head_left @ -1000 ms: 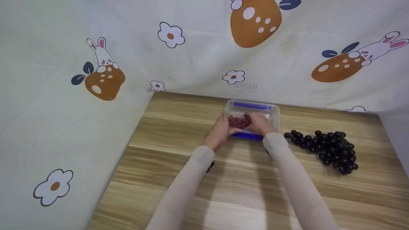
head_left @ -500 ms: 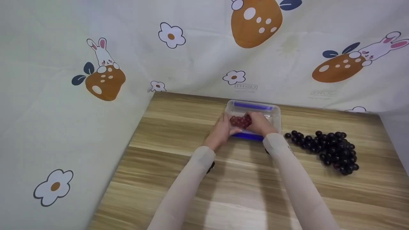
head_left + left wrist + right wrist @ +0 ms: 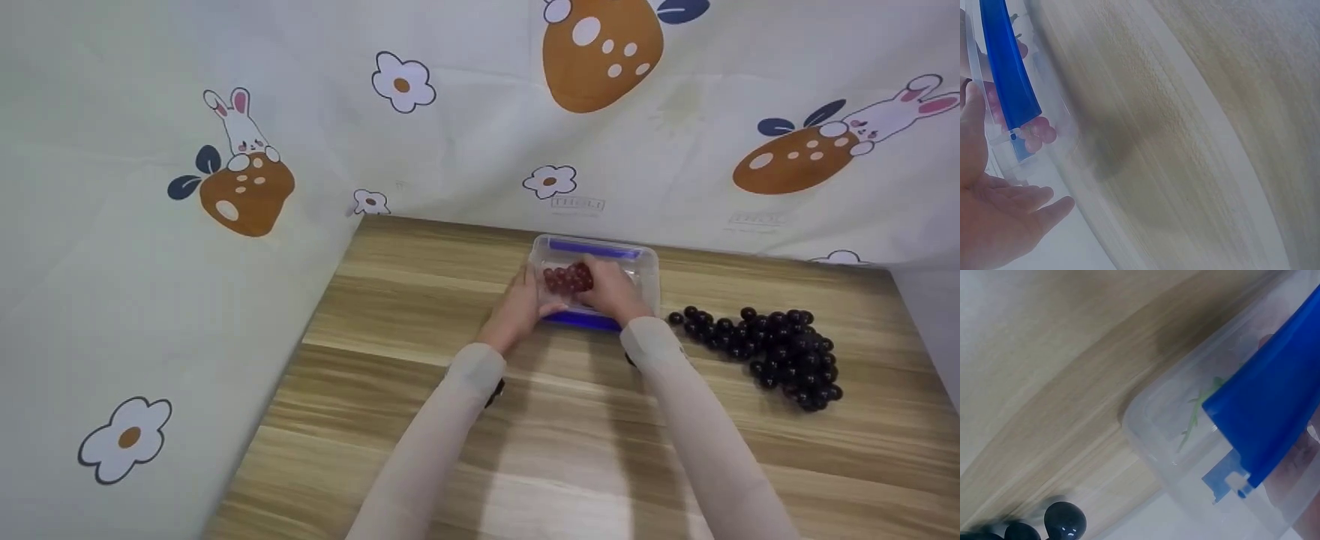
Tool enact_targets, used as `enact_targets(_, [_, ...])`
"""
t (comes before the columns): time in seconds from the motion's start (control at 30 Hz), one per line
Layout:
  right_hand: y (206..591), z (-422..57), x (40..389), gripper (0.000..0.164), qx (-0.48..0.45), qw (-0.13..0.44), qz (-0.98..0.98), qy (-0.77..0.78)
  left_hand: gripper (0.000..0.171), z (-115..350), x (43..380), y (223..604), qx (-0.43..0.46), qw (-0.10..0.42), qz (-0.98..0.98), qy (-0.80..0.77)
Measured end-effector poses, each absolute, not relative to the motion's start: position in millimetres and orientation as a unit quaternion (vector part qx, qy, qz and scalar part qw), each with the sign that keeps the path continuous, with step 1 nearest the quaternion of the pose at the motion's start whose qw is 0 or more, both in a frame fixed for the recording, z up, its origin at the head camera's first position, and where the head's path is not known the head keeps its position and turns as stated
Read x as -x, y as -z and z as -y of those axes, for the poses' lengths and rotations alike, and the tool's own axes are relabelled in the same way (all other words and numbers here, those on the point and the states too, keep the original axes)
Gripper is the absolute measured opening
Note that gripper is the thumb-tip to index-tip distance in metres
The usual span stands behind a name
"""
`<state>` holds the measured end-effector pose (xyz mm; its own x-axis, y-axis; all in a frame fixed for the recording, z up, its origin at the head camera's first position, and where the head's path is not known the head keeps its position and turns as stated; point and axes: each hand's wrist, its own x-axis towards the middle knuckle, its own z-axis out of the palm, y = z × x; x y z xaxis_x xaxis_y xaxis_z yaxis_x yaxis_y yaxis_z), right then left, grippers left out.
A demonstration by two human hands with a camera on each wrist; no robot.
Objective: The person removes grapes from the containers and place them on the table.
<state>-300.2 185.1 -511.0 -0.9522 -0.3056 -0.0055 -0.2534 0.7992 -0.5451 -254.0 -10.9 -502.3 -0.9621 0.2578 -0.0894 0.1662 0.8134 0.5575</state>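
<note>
A clear plastic food container (image 3: pixel 651 281) with blue latches (image 3: pixel 1269 388) stands on the table towards the back. Inside its left half lies a bunch of red grapes (image 3: pixel 566 279), which my right hand (image 3: pixel 611 291) holds at its right end. My left hand (image 3: pixel 517 306) is at the container's near left corner, thumb by the near rim and fairly straight fingers along the left wall. Through the wall, the left wrist view shows some of the red grapes (image 3: pixel 1039 132). A green stem (image 3: pixel 1195 419) shows through the plastic in the right wrist view. The right fingertips are mostly hidden.
A large bunch of black grapes (image 3: pixel 787 349) lies on the wood-grain table (image 3: pixel 405 300), to the right of the container. A patterned white cloth (image 3: pixel 465 142) hangs close behind the table and along the left.
The right hand shifts slightly inside the container, and the red grapes move a little up and to the right with it. The left hand and the container stay nearly still.
</note>
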Motion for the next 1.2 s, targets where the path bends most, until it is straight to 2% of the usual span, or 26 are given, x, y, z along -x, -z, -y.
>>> enact_targets(0.53, [505, -189, 298, 0.049, 0.168, 0.029, -0.944, 0.284, 0.101, 10, 253, 500, -0.109, 0.083, -0.95, -0.279])
enact_targets(0.9, [494, -187, 297, 0.055, 0.162, 0.032, -0.945, 0.282, 0.104, 9, 254, 502, -0.11, 0.075, -0.95, -0.282])
enact_targets(1.2, [481, -193, 293, 0.052, 0.147, 0.037, -0.943, 0.298, 0.103, 10, 255, 503, -0.107, 0.08, -0.939, -0.317])
